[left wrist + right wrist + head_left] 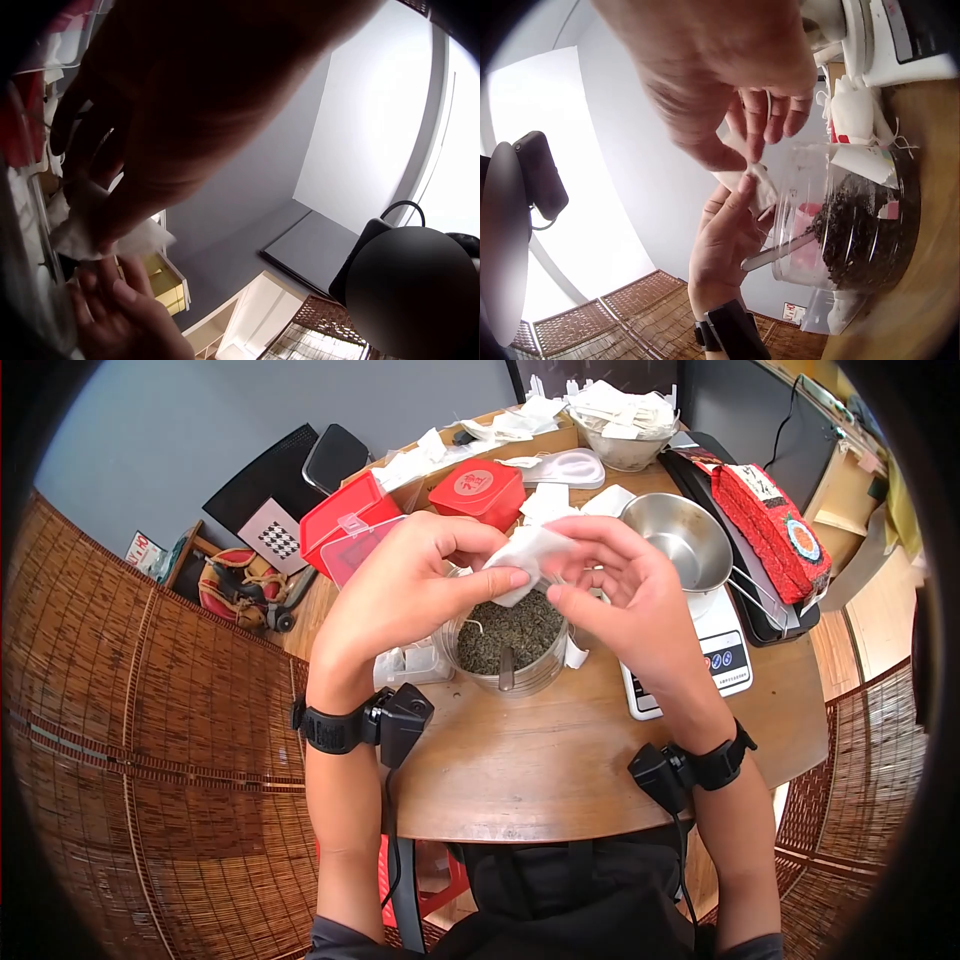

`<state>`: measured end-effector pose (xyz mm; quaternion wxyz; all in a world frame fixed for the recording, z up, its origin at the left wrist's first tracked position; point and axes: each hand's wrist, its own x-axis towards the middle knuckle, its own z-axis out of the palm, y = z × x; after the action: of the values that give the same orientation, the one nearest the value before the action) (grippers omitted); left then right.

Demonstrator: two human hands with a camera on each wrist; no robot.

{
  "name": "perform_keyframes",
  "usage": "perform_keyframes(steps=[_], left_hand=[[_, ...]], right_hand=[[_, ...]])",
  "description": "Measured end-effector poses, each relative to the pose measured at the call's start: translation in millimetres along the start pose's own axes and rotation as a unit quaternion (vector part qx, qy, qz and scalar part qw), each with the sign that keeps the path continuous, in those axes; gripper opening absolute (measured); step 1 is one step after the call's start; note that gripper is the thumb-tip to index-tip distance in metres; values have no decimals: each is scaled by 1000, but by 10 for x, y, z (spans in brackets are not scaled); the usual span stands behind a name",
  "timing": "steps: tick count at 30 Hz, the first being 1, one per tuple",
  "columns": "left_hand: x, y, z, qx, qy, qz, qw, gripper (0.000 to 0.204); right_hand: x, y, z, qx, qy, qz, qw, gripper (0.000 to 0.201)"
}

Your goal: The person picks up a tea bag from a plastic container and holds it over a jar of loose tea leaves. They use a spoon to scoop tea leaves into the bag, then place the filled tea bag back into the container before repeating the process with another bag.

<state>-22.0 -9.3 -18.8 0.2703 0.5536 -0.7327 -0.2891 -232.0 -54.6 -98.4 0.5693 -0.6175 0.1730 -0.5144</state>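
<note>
Above the jar, a small white fabric pouch (528,556) is held up between both hands. My left hand (400,575) pinches it with the thumb laid across its side. My right hand (640,595) pinches its other side near the edge, thumb and forefinger together in the right wrist view, with the other fingers loosely bent. Below stands a clear jar (791,217) of dark dried leaves (505,630). A metal spoon handle (776,253) leans out over its rim. The pouch's contents are hidden.
Right of the jar, a steel pot (685,535) sits on a white scale (735,660). Behind are a red box (478,493), a bowl (628,455) heaped with white pouches and a red packet (770,525). Filled white bags (420,663) lie left of the jar.
</note>
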Motion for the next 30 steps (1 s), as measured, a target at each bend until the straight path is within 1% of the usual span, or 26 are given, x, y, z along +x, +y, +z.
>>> perform_keyframes(steps=[1, 2, 4, 5, 7, 8, 10, 14, 17, 19, 20, 22, 26, 28, 30], left_hand=[[-5, 15, -1, -6, -11, -17, 1000, 25], [-4, 14, 8, -6, -11, -17, 1000, 25], [4, 6, 31, 11, 5, 27, 1000, 24], [6, -8, 32, 11, 5, 27, 1000, 24], [11, -34, 32, 15, -1, 47, 999, 22], [13, -26, 32, 15, -1, 46, 999, 22], [17, -4, 30, -6, 9, 5, 1000, 21], [19, -23, 17, -1, 28, 14, 1000, 21], [18, -37, 28, -11, 34, 2, 999, 21], [17, -58, 63, -37, 23, 44, 998, 21], [20, -38, 78, -37, 23, 44, 998, 21], [25, 11, 99, 32, 73, 107, 991, 21], [54, -19, 56, 38, 79, 100, 991, 21], [47, 10, 63, 12, 69, 40, 997, 20], [43, 7, 63, -4, 65, 27, 998, 19]], right_hand=[[7, -16, 24, -24, 3, -28, 999, 31], [4, -1, 25, -24, 2, -28, 999, 31], [-2, 42, 27, -11, 21, -20, 1000, 27], [0, 39, 6, -11, 21, -20, 1000, 27], [8, 27, -62, 51, 23, 55, 997, 22], [10, 24, -67, 51, 23, 55, 997, 22], [12, 19, -70, 46, 41, 38, 997, 18], [4, -19, -76, 59, 43, 43, 996, 18], [7, -19, -89, 58, 37, 66, 995, 17], [6, -11, -60, 59, 37, 44, 997, 17], [3, -17, -51, 59, 37, 44, 997, 17], [-1, -34, -40, 55, 36, 45, 997, 18], [7, 17, -53, 40, 37, 46, 997, 20], [2, -6, -32, 54, 29, 51, 997, 24], [-5, -13, -30, 35, 23, 39, 998, 28]])
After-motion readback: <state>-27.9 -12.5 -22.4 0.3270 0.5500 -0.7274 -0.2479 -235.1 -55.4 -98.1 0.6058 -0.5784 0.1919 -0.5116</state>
